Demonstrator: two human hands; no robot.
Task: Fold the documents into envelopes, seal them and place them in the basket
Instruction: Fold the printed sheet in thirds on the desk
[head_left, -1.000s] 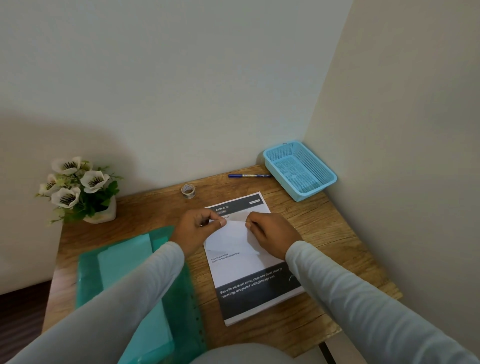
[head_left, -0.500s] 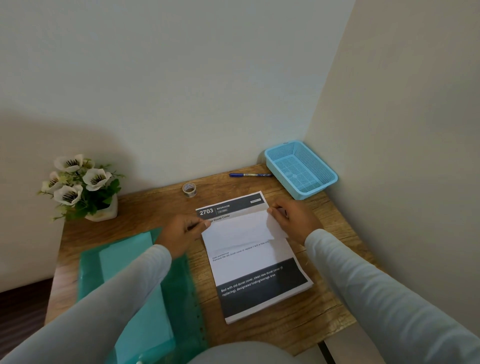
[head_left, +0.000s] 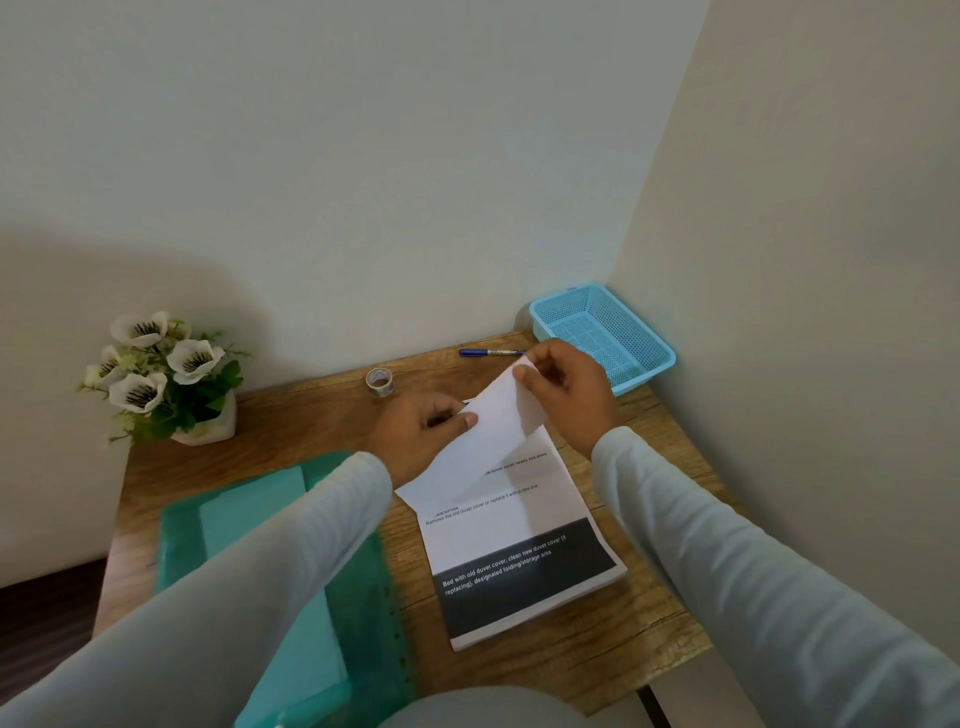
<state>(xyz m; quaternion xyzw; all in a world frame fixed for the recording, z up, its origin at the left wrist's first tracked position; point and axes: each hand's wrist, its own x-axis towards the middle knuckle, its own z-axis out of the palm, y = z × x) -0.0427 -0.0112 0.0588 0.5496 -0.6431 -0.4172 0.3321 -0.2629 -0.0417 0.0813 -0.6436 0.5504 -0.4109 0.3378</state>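
Both left hand (head_left: 421, 434) and right hand (head_left: 569, 397) pinch the sheet (head_left: 493, 434); pen (head_left: 491, 352), tape (head_left: 379, 382) and basket (head_left: 563, 312) lie beyond.

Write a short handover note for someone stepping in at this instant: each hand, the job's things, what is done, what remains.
Left hand pinches the top sheet by its left edge; right hand pinches its raised far corner.
The sheet is lifted off the document stack.
Teal envelope lies to the left, tape behind, basket empty.
Done: nothing sealed or in the basket.
Left: fold, insert, seal, place.
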